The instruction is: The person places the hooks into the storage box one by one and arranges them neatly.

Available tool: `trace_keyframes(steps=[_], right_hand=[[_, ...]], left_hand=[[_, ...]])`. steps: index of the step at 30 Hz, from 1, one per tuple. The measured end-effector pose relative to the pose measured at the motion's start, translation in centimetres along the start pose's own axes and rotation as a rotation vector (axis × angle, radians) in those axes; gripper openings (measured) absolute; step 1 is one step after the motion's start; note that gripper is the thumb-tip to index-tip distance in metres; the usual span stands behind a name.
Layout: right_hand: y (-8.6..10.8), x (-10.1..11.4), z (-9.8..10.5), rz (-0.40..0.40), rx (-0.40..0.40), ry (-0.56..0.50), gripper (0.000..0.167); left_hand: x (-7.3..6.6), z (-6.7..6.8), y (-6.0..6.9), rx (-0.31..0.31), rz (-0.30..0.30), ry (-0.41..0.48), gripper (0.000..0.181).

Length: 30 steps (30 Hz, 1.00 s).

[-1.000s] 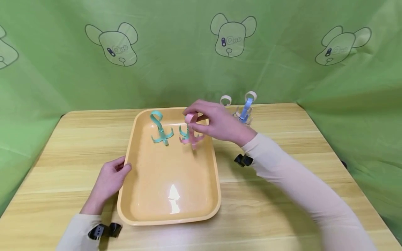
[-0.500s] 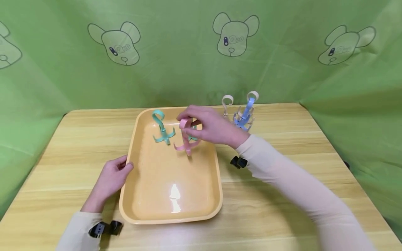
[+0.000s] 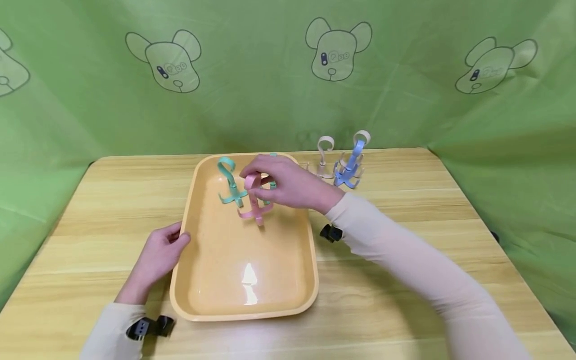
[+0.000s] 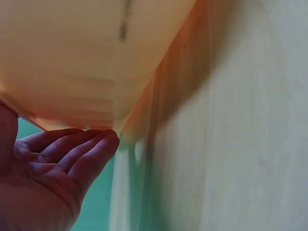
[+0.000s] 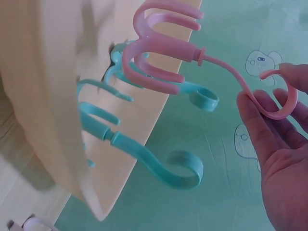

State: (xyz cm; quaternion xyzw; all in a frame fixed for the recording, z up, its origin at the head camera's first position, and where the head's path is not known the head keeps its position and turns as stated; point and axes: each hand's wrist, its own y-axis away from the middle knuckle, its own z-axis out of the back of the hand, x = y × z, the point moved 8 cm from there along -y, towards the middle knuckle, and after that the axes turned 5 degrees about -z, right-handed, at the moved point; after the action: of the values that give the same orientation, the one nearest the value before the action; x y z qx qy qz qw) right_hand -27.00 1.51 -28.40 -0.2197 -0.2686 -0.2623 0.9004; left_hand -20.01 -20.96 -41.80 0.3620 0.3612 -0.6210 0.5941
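Observation:
My right hand [image 3: 292, 184] pinches the curled top of a pink hook hanger [image 3: 255, 202] over the upper part of the peach tray [image 3: 312, 270]. In the right wrist view the pink hanger [image 5: 168, 48] has its prongs towards the tray floor. A teal hanger [image 3: 233, 190] stands at the tray's back left; a second teal hanger [image 5: 144, 154] is partly behind my right hand in the head view. My left hand [image 3: 157, 257] holds the tray's left rim, thumb on top; in the left wrist view its fingers [image 4: 86, 149] lie against the tray's outside.
Behind the tray's right side, a blue hanger [image 3: 348, 170] stands on the wooden table [image 3: 382, 300] with a pale hanger curl above it. Another pale hanger [image 3: 323, 162] stands to its left. A green curtain [image 3: 252, 110] hangs behind the table.
My right hand has carried the pink hanger left and slightly nearer within the tray, uncovering more of the pale and blue hangers. My left hand keeps its hold on the rim.

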Motion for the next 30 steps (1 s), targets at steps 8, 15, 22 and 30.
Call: trace_keyframes(steps=[8, 15, 22, 30], right_hand=[[-0.9, 0.2, -1.5, -0.028, 0.068, 0.025, 0.025], [-1.4, 0.1, -2.6, -0.043, 0.126, -0.012, 0.021], [-2.0, 0.0, -3.6, -0.041, 0.153, 0.053, 0.022], [-2.2, 0.2, -4.3, 0.003, 0.162, 0.048, 0.018]], left_hand=[[-0.2, 0.0, 0.1, 0.006, 0.003, 0.004, 0.041], [-0.2, -0.1, 0.1, 0.009, 0.001, 0.022, 0.04], [-0.2, -0.1, 0.2, 0.005, -0.003, 0.032, 0.039], [-0.2, -0.1, 0.1, 0.001, 0.0, 0.024, 0.039]])
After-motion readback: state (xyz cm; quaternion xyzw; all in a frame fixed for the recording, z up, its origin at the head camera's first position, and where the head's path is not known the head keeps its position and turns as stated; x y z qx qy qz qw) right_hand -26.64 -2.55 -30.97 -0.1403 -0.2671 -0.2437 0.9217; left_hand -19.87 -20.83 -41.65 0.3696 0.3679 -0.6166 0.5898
